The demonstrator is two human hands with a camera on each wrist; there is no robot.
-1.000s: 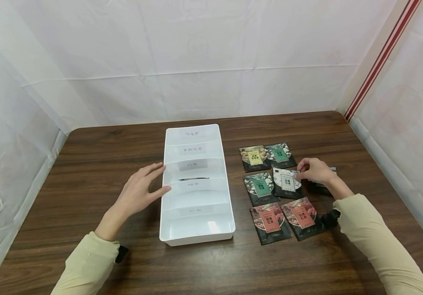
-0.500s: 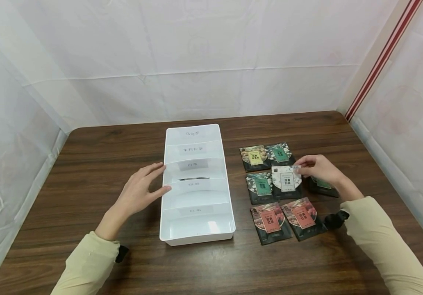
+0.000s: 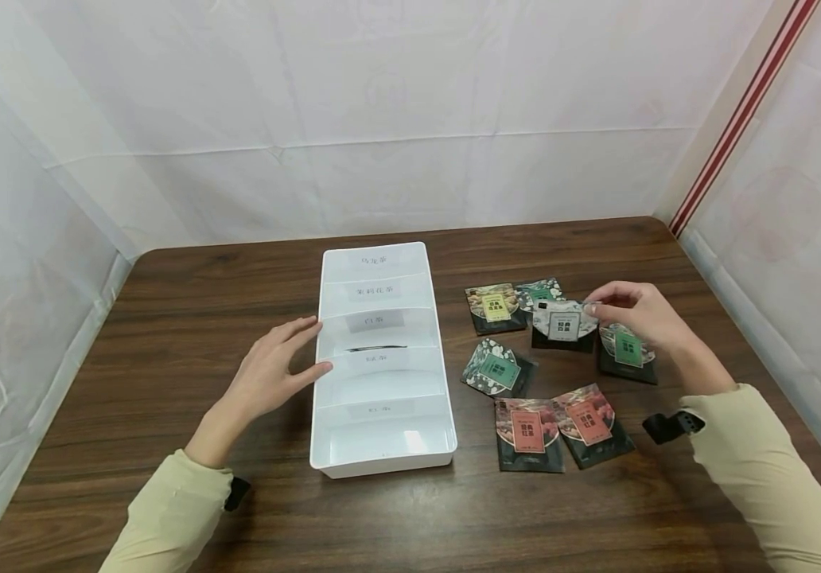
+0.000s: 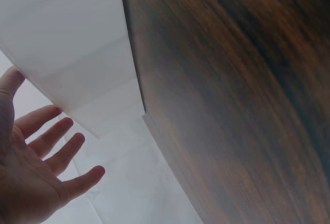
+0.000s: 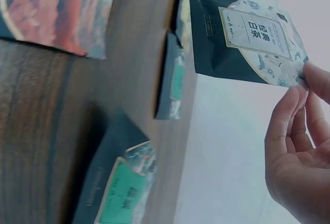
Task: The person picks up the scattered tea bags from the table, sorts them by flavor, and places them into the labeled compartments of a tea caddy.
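A tea sachet with a white label (image 3: pixel 563 325) hangs by its top corner from my right hand (image 3: pixel 636 314), thumb and fingers pinching it. In the right wrist view this sachet (image 5: pixel 242 38) is raised off the table, its black lower end pointing away from the hand. My left hand (image 3: pixel 267 366) rests at the left edge of a white divided box (image 3: pixel 382 464). Its fingers are spread, with thumb and fingertips at the box rim in the left wrist view. Labelled compartments run from the back to the front of the box.
Several sachets lie on the wooden table right of the box: a yellow-label sachet (image 3: pixel 496 306), green-label sachets, one of them a tilted green sachet (image 3: pixel 499 370), another a right-hand green sachet (image 3: pixel 628 350), and two red-label sachets (image 3: pixel 527 434). White sheeting hangs behind.
My right hand has lifted the white-label sachet up and slightly right from among the others. A green-label sachet has turned and slid left, and one red-label sachet has shifted. My left hand stays still.
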